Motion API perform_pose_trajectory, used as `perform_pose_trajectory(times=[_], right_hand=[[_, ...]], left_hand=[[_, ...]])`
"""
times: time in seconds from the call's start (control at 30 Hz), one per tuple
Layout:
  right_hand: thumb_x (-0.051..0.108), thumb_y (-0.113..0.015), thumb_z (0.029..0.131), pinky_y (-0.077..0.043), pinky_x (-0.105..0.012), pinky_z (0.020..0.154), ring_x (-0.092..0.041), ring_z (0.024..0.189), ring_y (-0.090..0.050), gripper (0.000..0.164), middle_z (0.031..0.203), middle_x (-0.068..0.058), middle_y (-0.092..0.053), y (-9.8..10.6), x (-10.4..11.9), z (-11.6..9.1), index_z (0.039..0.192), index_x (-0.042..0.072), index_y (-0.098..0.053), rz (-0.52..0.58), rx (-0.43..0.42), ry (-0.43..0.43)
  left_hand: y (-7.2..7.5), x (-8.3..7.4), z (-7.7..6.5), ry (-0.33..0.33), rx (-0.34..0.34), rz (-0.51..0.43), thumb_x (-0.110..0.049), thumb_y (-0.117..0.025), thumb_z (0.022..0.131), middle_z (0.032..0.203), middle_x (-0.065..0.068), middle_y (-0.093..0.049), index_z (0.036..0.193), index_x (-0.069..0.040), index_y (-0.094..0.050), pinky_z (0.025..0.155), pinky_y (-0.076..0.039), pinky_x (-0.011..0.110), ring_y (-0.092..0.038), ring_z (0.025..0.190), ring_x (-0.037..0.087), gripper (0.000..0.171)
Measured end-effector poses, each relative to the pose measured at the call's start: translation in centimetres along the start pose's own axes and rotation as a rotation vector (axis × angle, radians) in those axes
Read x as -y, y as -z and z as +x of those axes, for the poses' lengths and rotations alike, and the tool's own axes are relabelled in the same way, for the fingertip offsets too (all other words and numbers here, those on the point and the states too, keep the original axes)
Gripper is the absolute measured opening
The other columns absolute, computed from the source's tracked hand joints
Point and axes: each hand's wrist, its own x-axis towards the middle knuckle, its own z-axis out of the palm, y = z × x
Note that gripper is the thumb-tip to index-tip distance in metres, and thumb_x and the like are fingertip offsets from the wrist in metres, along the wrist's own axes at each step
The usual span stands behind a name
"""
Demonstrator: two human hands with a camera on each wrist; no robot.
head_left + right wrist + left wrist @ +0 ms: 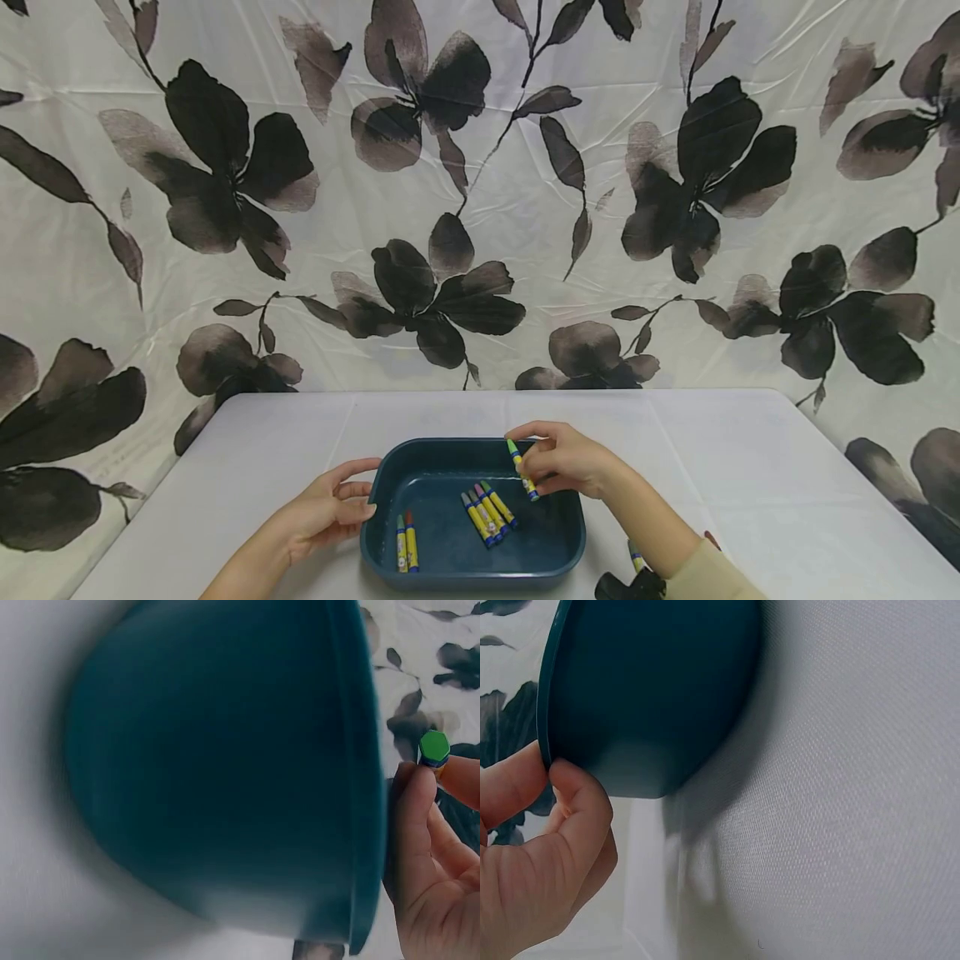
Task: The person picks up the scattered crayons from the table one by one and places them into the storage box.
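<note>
A dark teal plastic tub [438,554] stands on the white table. My left hand [318,512] pinches its left rim between thumb and fingers, as the left wrist view confirms with the tub wall [652,682] beside the hand [547,855]. Over the tub's right back corner, my right hand [573,458] holds a green crayon [515,454] with a yellow and blue wrapper. The crayon's green end [434,747] shows at the fingertips in the right wrist view. Inside the tub lie several crayons [489,515] side by side, plus a green crayon [401,543] and a reddish-brown one [411,543] at left.
Another crayon [636,556] lies outside the tub, partly hidden by the right forearm. A black object [626,587], its kind unclear, sits at the bottom edge by the sleeve [705,575]. Behind the table [712,458] hangs a floral cloth [540,242].
</note>
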Motion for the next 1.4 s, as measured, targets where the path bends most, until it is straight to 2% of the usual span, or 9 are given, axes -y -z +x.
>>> perform_pose_trajectory(times=[0.3, 0.63, 1.03, 1.4], right_hand=[[0.001, -0.063, 0.077, -0.049, -0.023, 0.054, -0.013, 0.065, -0.052, 0.055, 0.074, -0.001, -0.061, -1.3, -0.4, 0.9, 0.129, -0.004, -0.046, -0.014, 0.003, -0.011], [0.0, -0.065, 0.077, -0.051, -0.028, 0.057, -0.014, 0.069, -0.055, 0.051, 0.077, -0.003, -0.062, -2.9, -1.2, 1.8, 0.126, -0.001, -0.051, -0.067, -0.025, -0.067], [-0.003, -0.065, 0.077, -0.05, -0.026, 0.054, -0.015, 0.067, -0.056, 0.046, 0.075, -0.004, -0.063, -4.3, -1.9, 2.5, 0.122, -0.001, -0.054, -0.067, -0.008, -0.1], [-0.004, -0.064, 0.077, -0.051, -0.024, 0.052, -0.015, 0.064, -0.056, 0.044, 0.076, -0.006, -0.063, -5.2, -2.1, 2.7, 0.12, 0.002, -0.056, -0.068, -0.013, -0.141]], left_hand=[[0.1, 0.1, 0.1, 0.001, 0.012, -0.01, 0.009, -0.06, 0.083, 0.099, 0.007, -0.052, 0.144, 0.003, -0.016, 0.071, -0.048, 0.029, -0.055, 0.084, 0.016, 0.075], [0.2, 0.2, 0.1, 0.015, 0.032, -0.042, 0.009, -0.058, 0.085, 0.104, 0.009, -0.053, 0.145, 0.002, -0.014, 0.073, -0.049, 0.029, -0.056, 0.086, 0.016, 0.075], [0.4, 0.3, 0.1, 0.004, 0.071, -0.094, 0.01, -0.056, 0.085, 0.104, 0.01, -0.053, 0.144, 0.001, -0.016, 0.074, -0.05, 0.029, -0.057, 0.087, 0.016, 0.072], [0.4, 0.2, 0.1, 0.019, 0.066, -0.104, 0.009, -0.057, 0.086, 0.107, 0.01, -0.052, 0.145, 0.0, -0.015, 0.074, -0.05, 0.029, -0.057, 0.088, 0.016, 0.073]])
